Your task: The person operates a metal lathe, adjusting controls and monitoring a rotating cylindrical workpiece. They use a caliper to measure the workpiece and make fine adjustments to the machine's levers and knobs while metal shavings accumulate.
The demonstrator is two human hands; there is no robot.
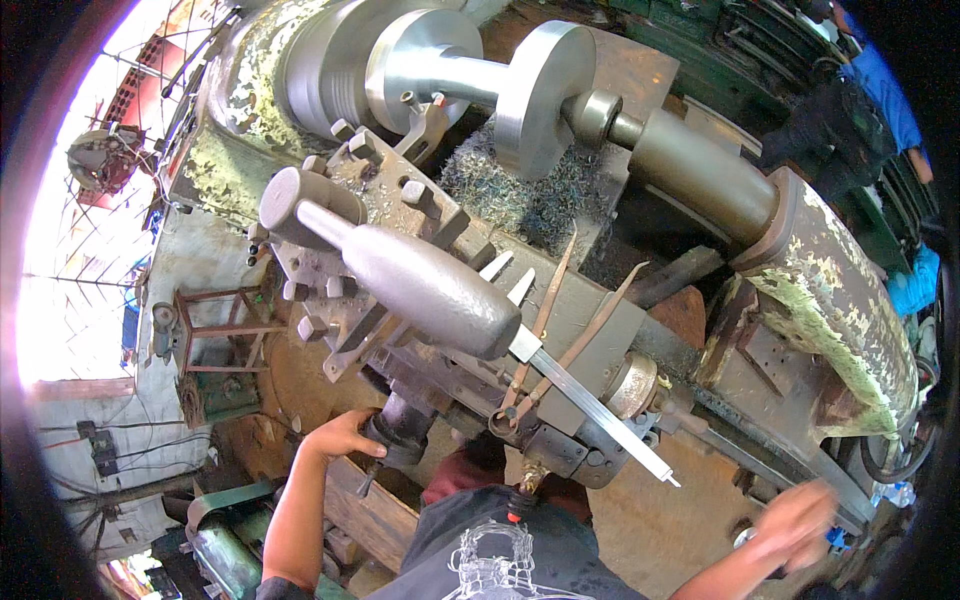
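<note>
While the left hand (340,436) wraps around a dark handwheel (398,440) at the lathe carriage's (420,330) near edge, the right hand (795,520) hangs blurred, fingers loosely spread and empty, beyond the carriage's right corner. A steel ruler (600,420) juts over that edge beside brown calipers (545,350). Open floor lies below.

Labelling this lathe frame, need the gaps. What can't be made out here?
Head view only:
- Right hand: motion-blurred; fingers and whatever they touch are unreadable.
- Left hand: on a dark handwheel; the carriage above hides most of the wheel.
- Workpiece: its chuck end is hidden behind the front flange.
- Person in blue: cut off by the dark fisheye rim.
- Swarf: too fine to resolve.
</note>
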